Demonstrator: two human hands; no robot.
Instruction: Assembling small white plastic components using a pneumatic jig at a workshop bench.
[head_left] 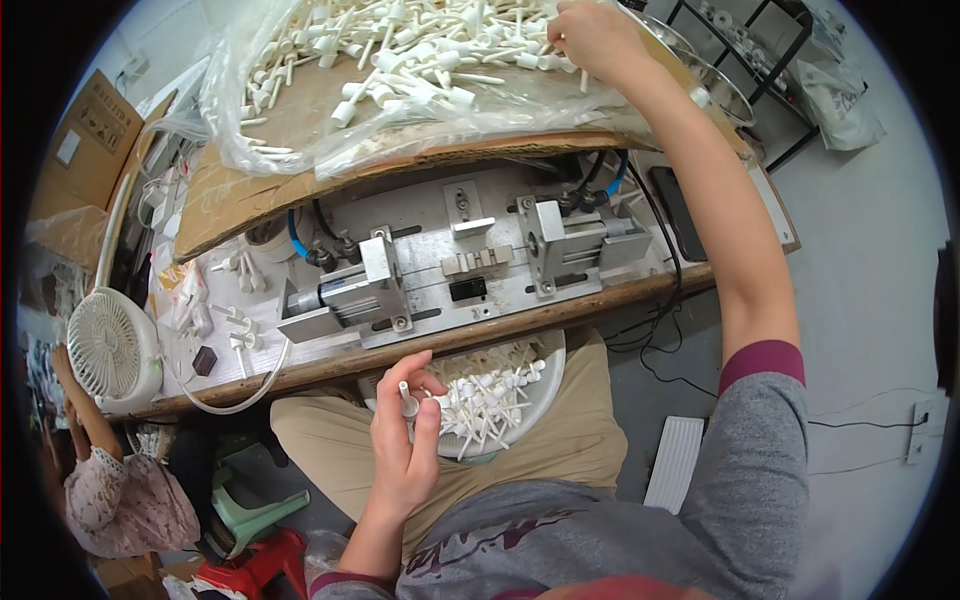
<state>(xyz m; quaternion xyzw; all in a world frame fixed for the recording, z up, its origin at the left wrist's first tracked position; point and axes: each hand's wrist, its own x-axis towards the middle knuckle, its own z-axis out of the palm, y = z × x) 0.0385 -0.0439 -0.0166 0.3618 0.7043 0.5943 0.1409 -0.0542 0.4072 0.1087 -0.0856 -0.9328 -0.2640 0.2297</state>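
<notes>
My left hand (405,445) is raised over my lap with its fingers curled round a small white plastic part (405,392), whose thin stem points up. Just behind it, a round tub (553,385) on my lap holds many similar white stemmed parts (490,400). My right hand (598,40) reaches far forward to the right side of a heap of white plastic parts (430,60). Its fingers are bent together at the heap, and what they grip is hidden. The heap lies on clear plastic sheeting over a cardboard sheet (400,160).
Between heap and tub, a metal fixture with two pneumatic cylinders (360,290) is mounted on the wooden bench. A phone (678,212) lies at the right; loose parts (240,270) and a white fan (115,350) are at the left. Another person (125,490) sits at far left.
</notes>
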